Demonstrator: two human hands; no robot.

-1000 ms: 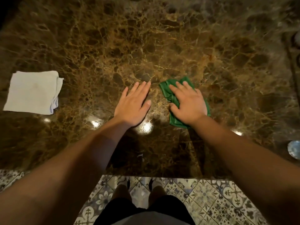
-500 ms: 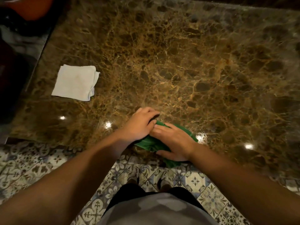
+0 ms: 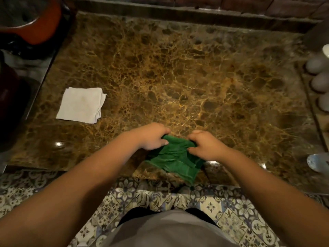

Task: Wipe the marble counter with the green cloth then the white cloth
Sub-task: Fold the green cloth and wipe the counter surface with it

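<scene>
Green cloth (image 3: 175,160) is pinched up by both hands at the near edge of the marble table (image 3: 187,77). Left hand (image 3: 152,136) is closed on its top left corner, right hand (image 3: 204,144) closed on the top right, so the cloth's top edge runs left-right between them w/ the rest drooping toward the person, lower corner hanging past the table lip over the patterned floor tiles (image 3: 124,191).

White cloth (image 3: 81,105), folded roughly square, lies flat well off to the left & further in from the left hand, so that hand is clearly the nearer one for it; the right would have to cross over.

My read: green stage not yet finished, cloth prob being refolded or spread. Pale rounded objects (image 3: 318,73) sit along the far right edge, well clear of both hands.
</scene>
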